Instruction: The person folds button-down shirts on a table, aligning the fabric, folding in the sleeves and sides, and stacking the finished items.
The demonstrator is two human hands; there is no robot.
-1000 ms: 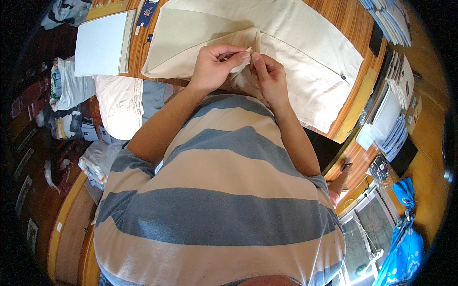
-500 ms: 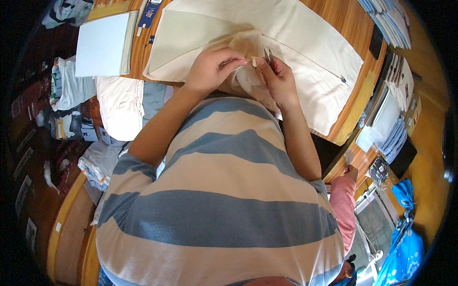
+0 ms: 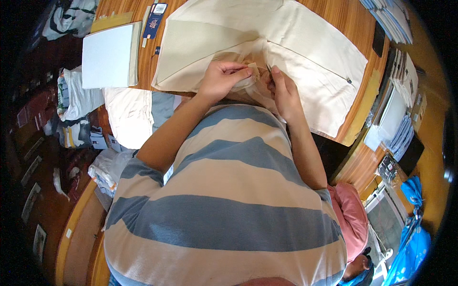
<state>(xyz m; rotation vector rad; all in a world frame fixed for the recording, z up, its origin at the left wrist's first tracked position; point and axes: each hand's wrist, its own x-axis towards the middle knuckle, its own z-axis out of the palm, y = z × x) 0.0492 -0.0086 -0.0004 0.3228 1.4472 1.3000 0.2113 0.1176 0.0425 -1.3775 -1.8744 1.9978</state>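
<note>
A cream cloth cover (image 3: 305, 43) with a long dark zip lies spread over the wooden table before me. The zip's dark pull (image 3: 349, 81) rests toward the right side. Gathered sheer fabric (image 3: 261, 88) from the cover bunches up between my hands. With thumb and fingers pressed together, my left hand (image 3: 221, 80) pinches a small cream label (image 3: 252, 66) at the fabric's edge. My right hand (image 3: 285, 93) is closed round small thread snips (image 3: 269, 68), their blades turned toward the gathered fabric. My fingers mostly hide the red handles.
White card sheets (image 3: 107, 55) are stacked at the left table edge, beside a dark blue tag (image 3: 155, 21). A phone (image 3: 378, 39) lies far right. Folded garments (image 3: 400, 136) sit on the right. A person in a pink sleeve (image 3: 350, 214) is close at lower right.
The snips' blades have turned from pointing up and away to lying close by the gathered fabric. My hands are slightly lower. The other person's hand has gone from view.
</note>
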